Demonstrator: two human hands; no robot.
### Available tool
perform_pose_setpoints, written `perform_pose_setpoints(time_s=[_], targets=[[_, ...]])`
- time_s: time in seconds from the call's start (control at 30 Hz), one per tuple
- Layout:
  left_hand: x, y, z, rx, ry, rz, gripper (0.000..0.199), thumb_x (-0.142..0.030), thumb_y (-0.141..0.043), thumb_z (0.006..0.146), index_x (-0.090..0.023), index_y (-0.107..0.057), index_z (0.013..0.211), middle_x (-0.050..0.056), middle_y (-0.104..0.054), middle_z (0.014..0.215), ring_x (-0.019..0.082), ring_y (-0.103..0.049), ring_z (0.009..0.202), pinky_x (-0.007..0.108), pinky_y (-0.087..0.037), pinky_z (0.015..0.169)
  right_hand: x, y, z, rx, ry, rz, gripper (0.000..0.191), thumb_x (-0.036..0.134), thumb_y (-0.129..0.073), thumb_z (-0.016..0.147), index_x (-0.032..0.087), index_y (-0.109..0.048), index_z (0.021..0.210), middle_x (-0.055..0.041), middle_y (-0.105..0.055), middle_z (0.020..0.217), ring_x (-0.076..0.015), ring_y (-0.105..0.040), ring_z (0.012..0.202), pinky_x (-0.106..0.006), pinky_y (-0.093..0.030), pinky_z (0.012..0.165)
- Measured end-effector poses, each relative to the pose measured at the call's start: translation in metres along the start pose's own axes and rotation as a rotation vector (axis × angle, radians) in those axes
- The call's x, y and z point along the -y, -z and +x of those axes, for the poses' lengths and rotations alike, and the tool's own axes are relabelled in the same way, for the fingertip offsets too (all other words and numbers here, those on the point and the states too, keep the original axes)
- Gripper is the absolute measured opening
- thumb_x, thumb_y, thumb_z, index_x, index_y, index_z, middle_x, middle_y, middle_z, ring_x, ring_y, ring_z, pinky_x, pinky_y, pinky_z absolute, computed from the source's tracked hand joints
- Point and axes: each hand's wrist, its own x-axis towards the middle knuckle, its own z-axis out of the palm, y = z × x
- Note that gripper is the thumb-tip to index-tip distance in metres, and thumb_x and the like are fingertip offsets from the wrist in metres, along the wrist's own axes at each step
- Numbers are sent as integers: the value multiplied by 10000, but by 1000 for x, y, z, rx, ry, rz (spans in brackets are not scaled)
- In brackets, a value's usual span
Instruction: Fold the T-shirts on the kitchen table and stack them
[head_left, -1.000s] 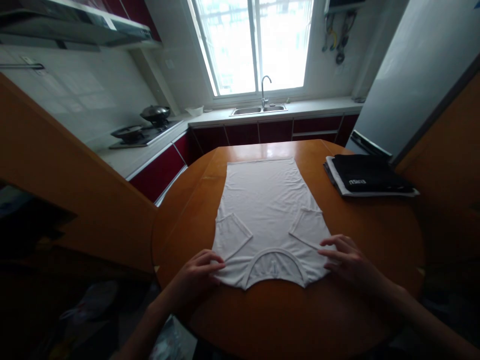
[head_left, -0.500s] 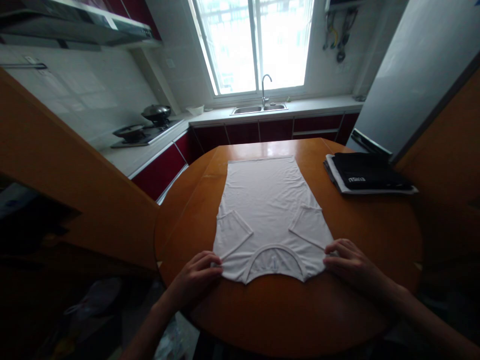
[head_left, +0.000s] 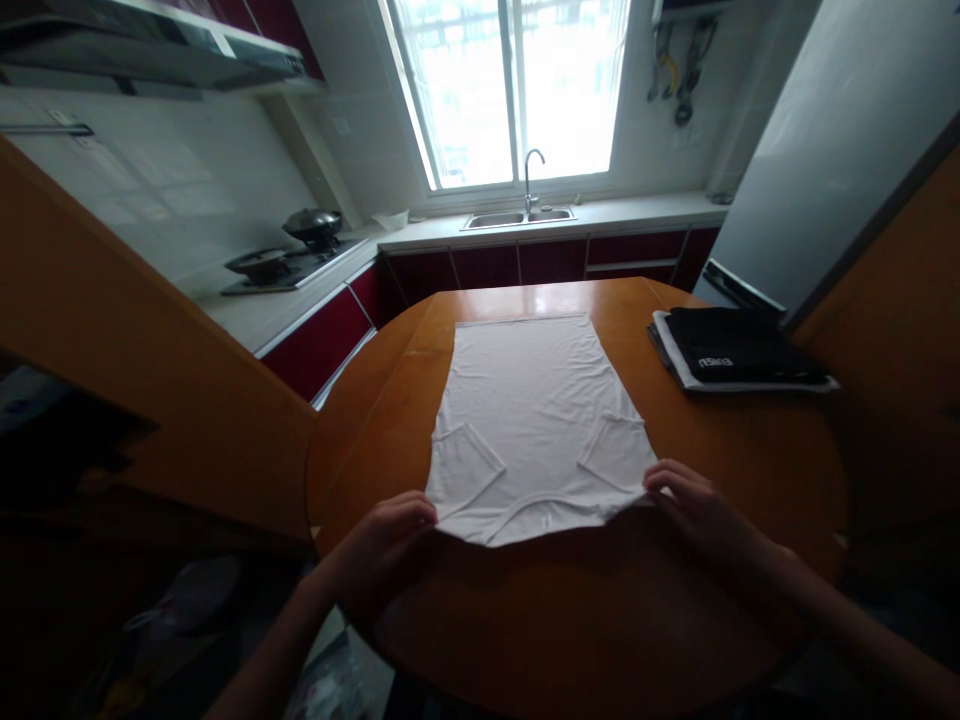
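Observation:
A white T-shirt [head_left: 532,410] lies spread on the round wooden table [head_left: 585,620], its neckline toward me and its hem at the far side. Both short sleeves are turned inward over the body. My left hand [head_left: 401,525] pinches the left shoulder corner, and my right hand [head_left: 686,490] pinches the right one. Between the hands, the near edge is raised a little off the tabletop. The neck opening now looks narrow because that edge is tilted up.
Folded dark and white clothes [head_left: 739,350] are stacked at the table's right side. Beyond the table run a counter with a sink [head_left: 517,218] and a stove with pans [head_left: 311,228]. A fridge [head_left: 825,150] stands at right, and a wooden panel [head_left: 150,340] at left.
Both hands have risen slightly with the shirt's shoulder corners. The near edge has come off the table and the neck opening appears flatter. The far part of the shirt has stayed put.

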Motion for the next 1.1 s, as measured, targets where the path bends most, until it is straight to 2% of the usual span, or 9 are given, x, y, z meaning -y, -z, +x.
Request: perform_pose_setpoints(time_s=[0.07, 0.2, 0.37, 0.5, 0.67, 0.83, 0.93, 1.1], targets=[[1, 12, 14, 14, 43, -41, 233, -334, -515, 985, -170, -651, 889, 40, -651, 859, 153, -617, 807, 238, -488, 749, -3, 1, 13, 1, -99, 34, 221, 312, -451, 995, 211, -609, 878, -58, -655, 866, -175, -611, 778, -286, -506, 723], [17, 27, 52, -84, 123, -42, 312, -442, -553, 934, -156, -649, 855, 27, -640, 781, 151, -587, 738, 232, -470, 685, -18, -2, 43, -15, -280, 43, 276, 401, -464, 963, 199, -631, 877, -27, -651, 774, -169, -583, 682, -278, -476, 646], [50, 25, 89, -157, 235, -28, 373, -512, -582, 868, -153, -676, 839, 21, -657, 714, 150, -582, 659, 226, -451, 603, -43, -12, 75, -7, -402, 16, 313, 436, -482, 901, 183, -655, 838, -35, -672, 733, -185, -607, 678, -293, -453, 650], [61, 21, 93, -147, 260, 6, 368, -494, -577, 867, -155, -720, 858, 40, -704, 747, 162, -620, 679, 235, -477, 617, -53, -14, 82, 14, -453, 6, 340, 457, -521, 858, 177, -697, 782, -57, -710, 740, -198, -634, 690, -295, -443, 653], [57, 21, 83, -179, 293, -39, 339, -447, -665, 804, -157, -758, 953, 68, -766, 865, 191, -694, 753, 273, -548, 679, -53, -6, 78, 73, -475, 58, 367, 497, -581, 818, 175, -750, 770, -60, -745, 751, -211, -656, 707, -293, -448, 653], [54, 21, 81, -192, 293, -80, 295, -416, -668, 813, -158, -773, 909, 70, -783, 879, 208, -726, 798, 288, -577, 722, -52, 0, 83, 52, -465, 137, 339, 458, -611, 780, 154, -762, 776, -64, -750, 746, -215, -656, 707, -292, -467, 650], [52, 29, 85, -254, 259, -78, 314, -441, -684, 813, -156, -772, 912, 69, -784, 885, 209, -728, 804, 291, -585, 729, -48, 8, 93, -4, -458, 171, 360, 471, -619, 774, 140, -759, 793, -78, -752, 762, -224, -657, 719, -303, -473, 659], [48, 59, 107, -389, 230, -62, 353, -489, -714, 806, -164, -769, 929, 71, -779, 899, 212, -720, 815, 299, -584, 748, -43, 35, 123, -95, -412, 166, 359, 491, -632, 780, 153, -750, 814, -81, -753, 796, -230, -656, 746, -305, -479, 671]])
